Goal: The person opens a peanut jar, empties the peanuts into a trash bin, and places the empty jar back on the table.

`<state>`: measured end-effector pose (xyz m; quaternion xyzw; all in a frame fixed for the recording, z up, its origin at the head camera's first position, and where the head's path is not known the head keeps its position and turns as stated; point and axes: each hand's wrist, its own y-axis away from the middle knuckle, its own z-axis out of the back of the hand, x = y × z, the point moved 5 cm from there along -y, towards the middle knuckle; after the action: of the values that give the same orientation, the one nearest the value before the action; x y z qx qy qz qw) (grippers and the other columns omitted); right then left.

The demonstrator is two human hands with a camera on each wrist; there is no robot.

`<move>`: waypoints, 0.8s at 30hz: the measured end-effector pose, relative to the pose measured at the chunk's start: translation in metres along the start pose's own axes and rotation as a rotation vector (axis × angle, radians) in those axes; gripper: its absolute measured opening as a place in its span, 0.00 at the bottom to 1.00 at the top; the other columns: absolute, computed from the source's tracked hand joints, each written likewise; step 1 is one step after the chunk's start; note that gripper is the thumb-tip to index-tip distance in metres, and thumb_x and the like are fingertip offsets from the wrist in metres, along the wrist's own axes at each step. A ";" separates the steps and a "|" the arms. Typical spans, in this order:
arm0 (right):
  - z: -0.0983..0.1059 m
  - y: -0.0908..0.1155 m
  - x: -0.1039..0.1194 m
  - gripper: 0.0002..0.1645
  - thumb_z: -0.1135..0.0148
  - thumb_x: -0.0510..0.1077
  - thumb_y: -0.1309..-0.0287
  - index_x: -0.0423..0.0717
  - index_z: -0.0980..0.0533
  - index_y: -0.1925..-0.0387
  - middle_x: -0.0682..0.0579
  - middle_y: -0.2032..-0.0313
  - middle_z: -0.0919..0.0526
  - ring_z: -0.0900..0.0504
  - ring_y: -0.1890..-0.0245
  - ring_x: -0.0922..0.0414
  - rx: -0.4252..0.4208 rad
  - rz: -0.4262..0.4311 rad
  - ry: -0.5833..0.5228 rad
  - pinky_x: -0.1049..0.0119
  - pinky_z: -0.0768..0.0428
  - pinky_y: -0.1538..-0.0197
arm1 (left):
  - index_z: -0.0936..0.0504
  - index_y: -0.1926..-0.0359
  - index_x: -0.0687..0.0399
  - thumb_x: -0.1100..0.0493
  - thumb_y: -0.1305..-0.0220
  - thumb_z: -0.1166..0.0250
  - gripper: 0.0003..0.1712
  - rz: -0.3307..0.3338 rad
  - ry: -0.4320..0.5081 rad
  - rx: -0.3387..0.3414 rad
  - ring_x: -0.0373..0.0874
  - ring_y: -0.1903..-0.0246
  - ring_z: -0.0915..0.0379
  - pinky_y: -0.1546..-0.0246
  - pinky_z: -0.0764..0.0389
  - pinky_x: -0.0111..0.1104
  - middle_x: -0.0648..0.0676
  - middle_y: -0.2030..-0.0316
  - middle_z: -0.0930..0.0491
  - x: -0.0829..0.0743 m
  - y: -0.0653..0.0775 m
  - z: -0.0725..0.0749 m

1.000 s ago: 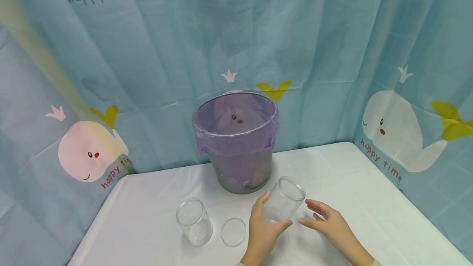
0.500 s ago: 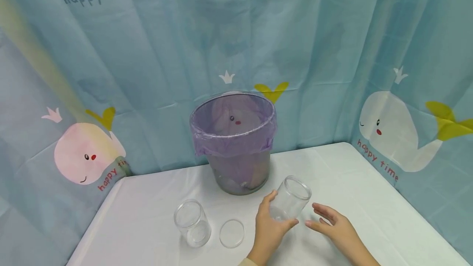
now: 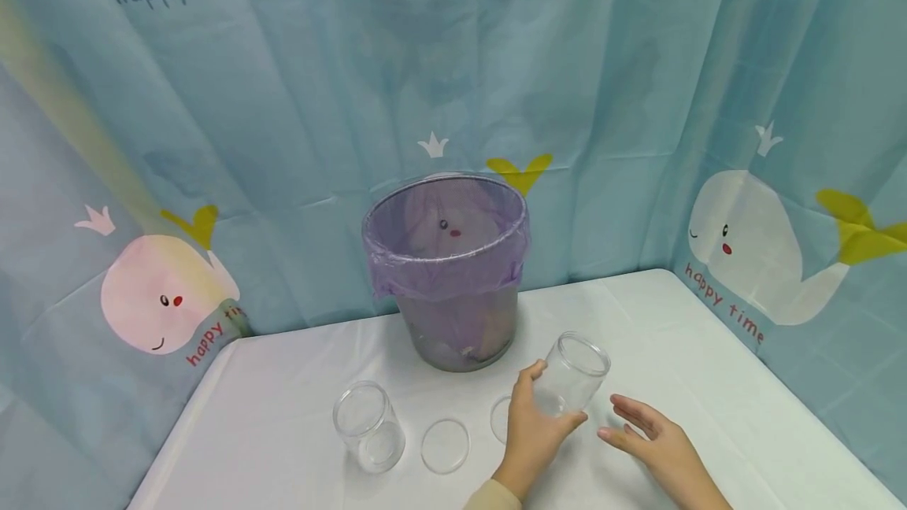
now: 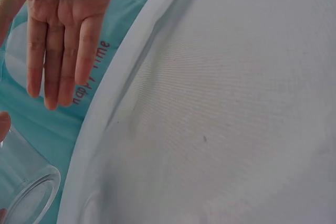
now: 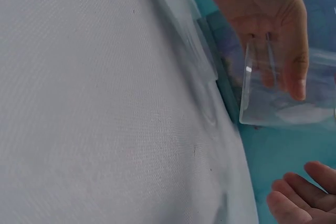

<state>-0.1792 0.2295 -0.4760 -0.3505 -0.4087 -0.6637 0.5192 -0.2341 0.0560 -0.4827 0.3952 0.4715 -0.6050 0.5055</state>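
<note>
A clear, open-topped jar (image 3: pixel 577 372) is tilted above the table, its mouth turned up and to the right. My left hand (image 3: pixel 534 431) grips it around the lower side with thumb and fingers. In the right wrist view the same jar (image 5: pixel 289 111) shows thumb and fingers around its wall. To the right of the jar, my right hand (image 3: pixel 655 443) hovers with fingers apart, touching nothing; the left wrist view shows its palm (image 4: pixel 71 9) and straight fingers. A clear round lid (image 3: pixel 445 446) lies flat left of the left hand. Another round lid (image 3: pixel 499 419) is partly hidden behind that hand.
A second clear jar (image 3: pixel 370 427) stands at the left on the white table (image 3: pixel 248 431). Behind, near the table's back edge, is a bin (image 3: pixel 460 329) with a purple liner. A blue curtain (image 3: pixel 312 140) with whale prints hangs around the table.
Both hands have shifted to the right, the left one carrying the jar. The second lid has come into view from behind the left hand.
</note>
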 end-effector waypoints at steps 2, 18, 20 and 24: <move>0.001 0.001 0.000 0.44 0.33 0.57 0.39 0.38 0.36 0.29 0.36 0.29 0.34 0.33 0.30 0.39 0.002 -0.002 0.001 0.62 0.17 0.40 | 0.30 0.36 0.48 0.60 0.59 0.18 0.47 0.011 0.012 0.005 0.56 0.32 0.34 0.31 0.32 0.57 0.54 0.34 0.28 0.001 -0.001 -0.003; 0.006 0.005 -0.008 0.49 0.34 0.63 0.41 0.39 0.37 0.29 0.35 0.30 0.33 0.32 0.30 0.38 -0.005 -0.079 0.014 0.52 0.18 0.39 | 0.33 0.38 0.50 0.61 0.55 0.20 0.44 0.029 0.023 0.063 0.56 0.31 0.36 0.30 0.32 0.56 0.54 0.35 0.30 0.000 -0.009 -0.024; 0.005 0.006 -0.009 0.49 0.34 0.63 0.41 0.39 0.37 0.29 0.35 0.30 0.32 0.32 0.30 0.38 -0.010 -0.082 0.008 0.54 0.18 0.39 | 0.33 0.38 0.48 0.61 0.56 0.20 0.44 0.032 0.025 0.070 0.55 0.31 0.36 0.30 0.32 0.55 0.53 0.36 0.30 0.000 -0.010 -0.026; 0.003 0.006 -0.009 0.48 0.33 0.62 0.41 0.39 0.37 0.29 0.36 0.30 0.32 0.32 0.30 0.38 -0.017 -0.080 -0.006 0.56 0.17 0.40 | 0.33 0.39 0.48 0.61 0.57 0.19 0.44 0.037 0.021 0.080 0.54 0.32 0.35 0.30 0.32 0.54 0.53 0.36 0.30 0.000 -0.012 -0.031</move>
<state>-0.1712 0.2355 -0.4814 -0.3404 -0.4184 -0.6863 0.4879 -0.2463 0.0863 -0.4882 0.4300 0.4448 -0.6096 0.4957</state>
